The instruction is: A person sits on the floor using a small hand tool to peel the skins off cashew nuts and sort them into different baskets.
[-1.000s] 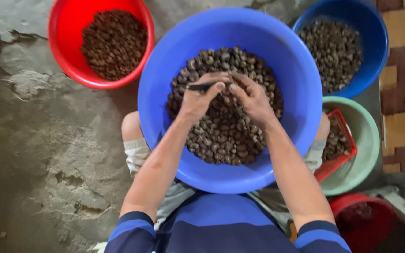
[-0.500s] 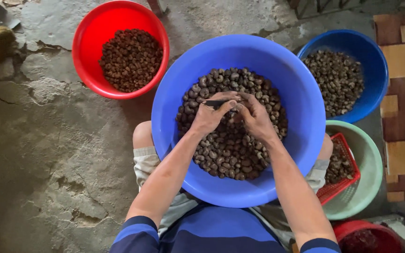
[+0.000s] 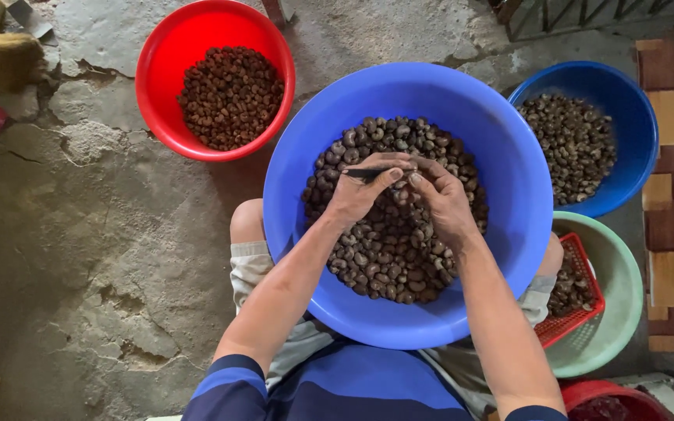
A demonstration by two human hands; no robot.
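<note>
blue and broad, the big basin rests on the person's knees, heaped with dark brown nuts. over the heap the left hand is curled around a thin dark tool, its tip pointing right. touching it, the right hand pinches something small at its fingertips, too hidden to tell what. to the right, a pale green bowl holds a red basket. farther off sit a smaller blue bowl of nuts and a red bowl of darker pieces on the cracked concrete floor.
</note>
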